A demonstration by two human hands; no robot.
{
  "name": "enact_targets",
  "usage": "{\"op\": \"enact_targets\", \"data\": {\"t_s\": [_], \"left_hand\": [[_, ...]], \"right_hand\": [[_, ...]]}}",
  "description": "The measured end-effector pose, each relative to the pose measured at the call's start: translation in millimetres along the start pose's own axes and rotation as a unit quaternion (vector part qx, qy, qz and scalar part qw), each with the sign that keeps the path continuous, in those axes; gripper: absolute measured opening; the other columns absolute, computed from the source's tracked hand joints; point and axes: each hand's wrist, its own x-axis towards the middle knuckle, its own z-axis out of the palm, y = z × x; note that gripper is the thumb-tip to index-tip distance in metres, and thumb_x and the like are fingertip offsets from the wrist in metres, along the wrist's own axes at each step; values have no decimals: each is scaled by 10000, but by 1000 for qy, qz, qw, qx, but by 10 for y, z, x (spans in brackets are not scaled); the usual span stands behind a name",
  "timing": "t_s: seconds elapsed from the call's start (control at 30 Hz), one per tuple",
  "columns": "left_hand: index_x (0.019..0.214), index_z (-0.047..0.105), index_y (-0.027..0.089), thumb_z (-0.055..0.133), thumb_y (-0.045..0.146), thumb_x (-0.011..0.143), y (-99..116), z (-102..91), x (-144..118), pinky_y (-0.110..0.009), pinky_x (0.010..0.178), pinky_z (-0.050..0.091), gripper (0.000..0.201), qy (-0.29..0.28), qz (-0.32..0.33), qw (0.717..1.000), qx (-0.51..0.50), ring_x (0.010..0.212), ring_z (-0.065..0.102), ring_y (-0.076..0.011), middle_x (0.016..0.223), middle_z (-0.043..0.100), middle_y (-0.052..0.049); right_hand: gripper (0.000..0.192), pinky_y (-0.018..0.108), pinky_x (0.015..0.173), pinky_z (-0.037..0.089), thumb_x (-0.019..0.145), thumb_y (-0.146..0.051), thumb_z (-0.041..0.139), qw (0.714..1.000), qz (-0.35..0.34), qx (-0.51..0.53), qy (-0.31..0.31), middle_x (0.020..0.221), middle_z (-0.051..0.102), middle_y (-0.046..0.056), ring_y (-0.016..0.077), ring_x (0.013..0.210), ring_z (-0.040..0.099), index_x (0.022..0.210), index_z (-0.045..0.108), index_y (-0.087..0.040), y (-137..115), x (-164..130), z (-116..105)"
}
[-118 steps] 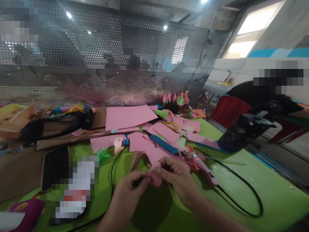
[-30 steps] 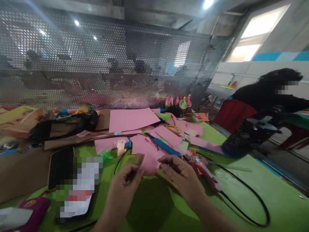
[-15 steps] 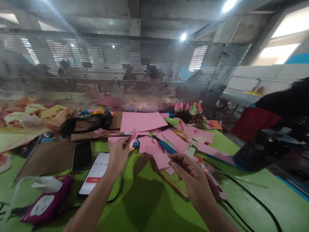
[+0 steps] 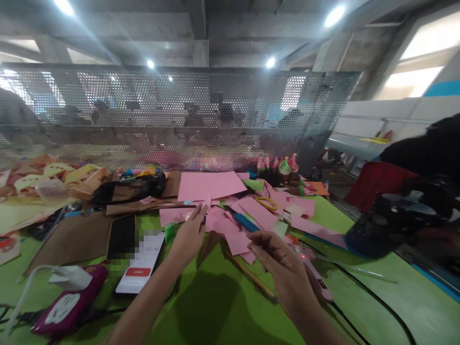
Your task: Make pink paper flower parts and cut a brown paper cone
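My left hand [image 4: 189, 235] reaches forward over pink paper scraps [image 4: 215, 221], its index and middle fingers extended. A narrow pink paper strip [image 4: 209, 201] sticks up at its fingertips, and the thumb is mostly hidden. Curled fingers and thumb close together on my right hand [image 4: 283, 261]. Their tips meet the near end of a blue-handled tool [image 4: 246, 222], whose dark tip points away to the left. Whether they grip it I cannot tell. A large pink sheet [image 4: 212, 186] lies behind the scraps. Beside my right wrist rests a pink corded device [image 4: 318, 278] with a red light.
Two phones, one dark [image 4: 122, 237] and one lit [image 4: 140, 268], lie left of my left forearm near a purple power strip [image 4: 68, 302]. A wooden stick [image 4: 251, 278] lies between my hands. Yellow-handled scissors [image 4: 268, 203] and small cupcake-like figures [image 4: 283, 165] stand farther back.
My left hand has moved forward and slightly right, its fingers straighter, carrying the pink strip toward the large sheet. A green item shows left of it. My right hand has hardly moved.
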Motion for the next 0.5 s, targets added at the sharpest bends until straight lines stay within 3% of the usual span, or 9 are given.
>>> {"op": "enact_targets", "data": {"t_s": [0.13, 0.27, 0.4, 0.5], "left_hand": [[1406, 408, 249, 459, 174, 867, 38, -23, -62, -368, 1013, 392, 546, 9, 9, 998, 56, 1288, 451, -253, 1466, 412, -94], [1374, 435, 226, 520, 325, 862, -14, -141, -69, -436, 940, 389, 528, 93, -90, 974, 185, 1137, 532, -308, 1246, 580, -138], [1391, 398, 198, 501, 481, 856, -77, -167, -29, -466, 891, 364, 613, 66, -117, 960, 244, 1056, 565, -337, 1099, 646, -158], [1394, 393, 211, 505, 419, 861, -97, -117, 4, -468, 891, 338, 583, 50, -106, 959, 259, 1042, 570, -332, 1059, 661, -148]], "right_hand": [[247, 276, 687, 459, 826, -401, 650, 1000, -6, 1, -3, 906, 620, 40, 188, 816, 560, 998, 650, -223, -7, -14, 1], [253, 281, 679, 478, 812, -416, 660, 1000, -4, 2, -3, 899, 634, 40, 200, 818, 581, 982, 660, -228, -23, -18, 7], [231, 283, 711, 483, 813, -400, 663, 1000, -8, -2, -7, 911, 640, 41, 202, 843, 586, 972, 662, -233, -28, -25, 4], [230, 281, 715, 480, 811, -396, 662, 1000, -11, -3, -4, 905, 635, 45, 201, 844, 581, 966, 661, -226, -26, -25, 3]]}}
